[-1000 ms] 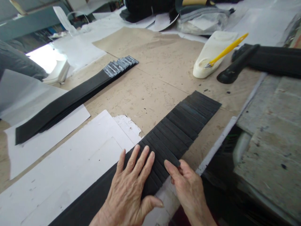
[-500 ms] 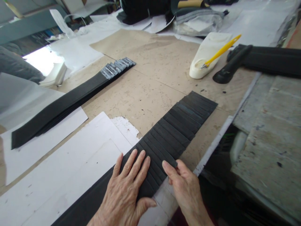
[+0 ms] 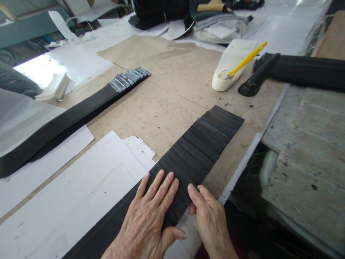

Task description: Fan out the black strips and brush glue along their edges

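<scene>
A stack of flat black strips lies fanned out diagonally on the paper-covered table, each strip's end stepped back from the one below. My left hand rests flat on the stack with its fingers spread and thumb out to the side. At the stack's near edge, my right hand pinches the edge of a strip between thumb and fingers; the fingers underneath are partly hidden. Another bundle of black strips lies to the left, its fanned far ends smeared whitish.
A yellow-handled brush rests on a cream plastic container. Beside it lies a dark hammer-like tool near more black strips. White sheets lie at left. The table edge runs along the right, with a stained board beyond.
The view has shifted slightly, moving the table's things leftward in the picture. My left hand sits a little further up the strips, closer to my right hand, which still pinches the edge.
</scene>
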Tool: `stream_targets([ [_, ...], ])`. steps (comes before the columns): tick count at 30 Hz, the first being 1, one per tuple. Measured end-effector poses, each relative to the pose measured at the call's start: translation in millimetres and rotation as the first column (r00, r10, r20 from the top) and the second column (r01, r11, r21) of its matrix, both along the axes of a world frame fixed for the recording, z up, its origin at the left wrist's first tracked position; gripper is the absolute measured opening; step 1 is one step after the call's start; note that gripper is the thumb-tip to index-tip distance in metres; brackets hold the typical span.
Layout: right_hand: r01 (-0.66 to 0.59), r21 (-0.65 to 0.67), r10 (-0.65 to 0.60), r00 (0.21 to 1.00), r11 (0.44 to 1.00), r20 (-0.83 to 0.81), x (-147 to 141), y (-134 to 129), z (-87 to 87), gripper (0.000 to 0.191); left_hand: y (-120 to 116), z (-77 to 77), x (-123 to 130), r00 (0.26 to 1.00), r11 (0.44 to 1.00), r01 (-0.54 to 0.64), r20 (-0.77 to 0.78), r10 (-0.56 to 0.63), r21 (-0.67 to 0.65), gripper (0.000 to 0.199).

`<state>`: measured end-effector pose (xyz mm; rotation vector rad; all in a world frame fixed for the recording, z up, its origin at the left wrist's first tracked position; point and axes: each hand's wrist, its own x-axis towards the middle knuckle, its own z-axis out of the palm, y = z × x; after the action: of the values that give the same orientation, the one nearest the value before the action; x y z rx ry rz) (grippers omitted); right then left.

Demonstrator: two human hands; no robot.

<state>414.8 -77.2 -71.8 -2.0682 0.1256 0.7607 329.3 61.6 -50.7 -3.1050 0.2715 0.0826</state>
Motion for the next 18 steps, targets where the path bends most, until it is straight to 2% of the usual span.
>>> stream_targets([
  [4, -0.008, -0.009, 0.008, 1.000, 1.000, 0.003, 0.9, 0.2, 0.5, 0.043, 2.0, 0.1, -2.6, 0.998, 0.997, 0.025, 0.056, -0.029, 0.071, 0.087],
  [9, -0.121, -0.108, 0.131, 0.987, 0.987, 0.092, 2.4, -2.8, 2.9, 0.047, 1.8, -2.0, -2.5, 0.995, 0.990, 0.038, 0.090, -0.051, 0.135, 0.087],
  [13, -0.163, -0.194, 0.203, 0.958, 0.967, 0.204, 1.4, -3.4, 1.6, 0.047, 1.9, -5.4, -1.4, 0.991, 0.989, 0.044, 0.122, -0.061, 0.140, 0.088],
  [18, -0.153, -0.192, 0.196, 0.954, 0.969, 0.228, 0.5, -1.9, -4.4, 0.050, 3.0, -7.0, -0.2, 0.991, 0.991, 0.029, 0.124, -0.045, 0.128, 0.088],
])
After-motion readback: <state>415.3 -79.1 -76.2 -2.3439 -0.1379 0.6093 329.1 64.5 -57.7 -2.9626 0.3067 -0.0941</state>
